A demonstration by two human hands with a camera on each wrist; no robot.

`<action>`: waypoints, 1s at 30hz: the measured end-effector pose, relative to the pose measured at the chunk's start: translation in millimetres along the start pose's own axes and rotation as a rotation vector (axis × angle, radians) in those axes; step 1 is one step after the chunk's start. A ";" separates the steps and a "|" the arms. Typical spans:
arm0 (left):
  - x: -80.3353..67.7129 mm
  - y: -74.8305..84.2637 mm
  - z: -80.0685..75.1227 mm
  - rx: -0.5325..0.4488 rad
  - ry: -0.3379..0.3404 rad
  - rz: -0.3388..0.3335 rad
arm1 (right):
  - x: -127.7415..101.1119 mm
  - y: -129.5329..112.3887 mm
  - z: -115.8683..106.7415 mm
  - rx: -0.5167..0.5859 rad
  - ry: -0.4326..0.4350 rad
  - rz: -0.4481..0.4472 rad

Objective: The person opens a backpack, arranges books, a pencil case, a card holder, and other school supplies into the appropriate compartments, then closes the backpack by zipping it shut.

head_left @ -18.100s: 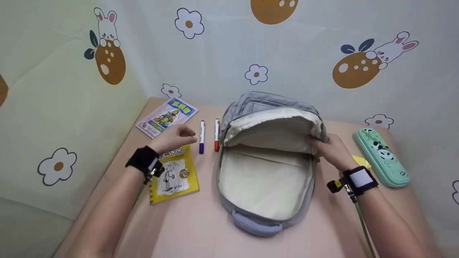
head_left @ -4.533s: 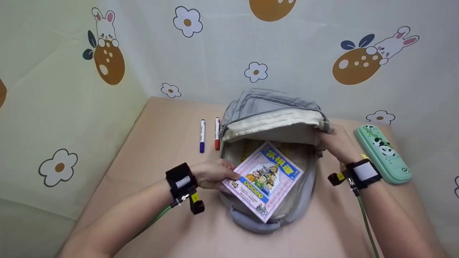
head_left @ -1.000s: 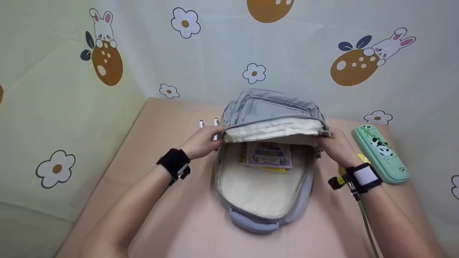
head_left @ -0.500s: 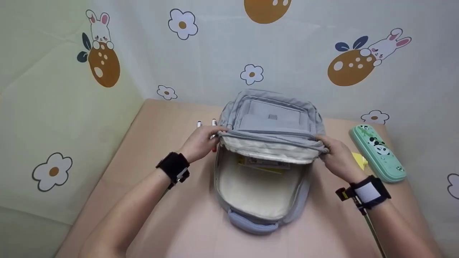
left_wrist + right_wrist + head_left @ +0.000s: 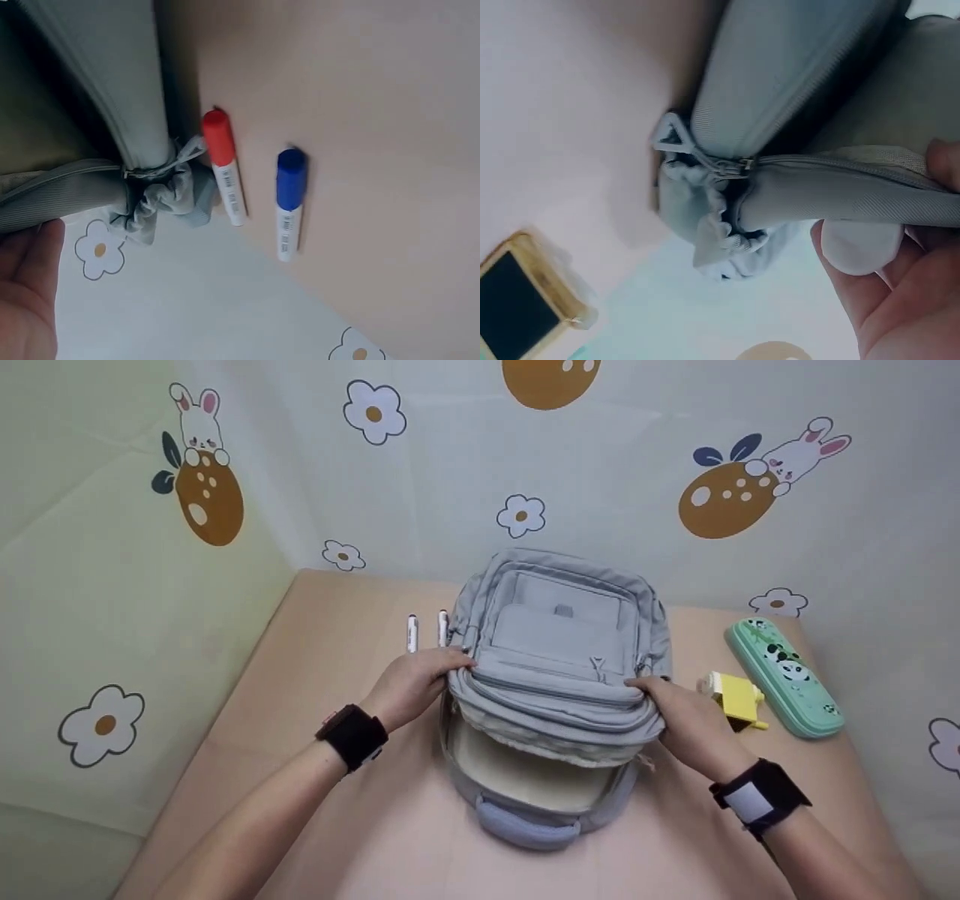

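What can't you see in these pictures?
- Inside of the backpack: head view, the flap pulled down by the left hand and right hand covers most of it.
- Lower ends of the two markers: head view, hidden behind the left hand.
- Yellow block: right wrist view, cut off by the bottom left edge.
- Right hand's fingers: right wrist view, cut off at the right edge.
- Print on the markers: left wrist view, too small.
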State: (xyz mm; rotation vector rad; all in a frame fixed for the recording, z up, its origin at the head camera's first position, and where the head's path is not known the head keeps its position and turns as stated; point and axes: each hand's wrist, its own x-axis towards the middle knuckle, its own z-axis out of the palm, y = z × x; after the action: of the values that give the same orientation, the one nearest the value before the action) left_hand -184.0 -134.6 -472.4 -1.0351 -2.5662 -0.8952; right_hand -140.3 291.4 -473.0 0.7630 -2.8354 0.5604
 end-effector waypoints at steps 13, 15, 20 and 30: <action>-25.1 6.2 31.6 0.102 -0.083 0.044 | -11.2 12.4 22.2 -0.112 -0.016 -0.079; -28.6 4.7 36.3 0.115 -0.089 0.073 | -13.2 12.5 25.7 -0.122 0.000 -0.094; -33.6 -1.9 39.8 0.137 -0.099 0.137 | -18.9 11.1 36.4 -0.169 0.025 -0.162; -39.2 -14.4 38.5 0.132 -0.177 0.164 | -27.0 6.9 47.7 -0.161 0.024 -0.135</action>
State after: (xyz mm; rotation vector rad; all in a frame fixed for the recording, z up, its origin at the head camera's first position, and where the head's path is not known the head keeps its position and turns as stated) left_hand -165.2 -140.4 -525.7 -1.3146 -2.5909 -0.6093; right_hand -122.9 290.5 -525.5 0.9015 -2.7391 0.3157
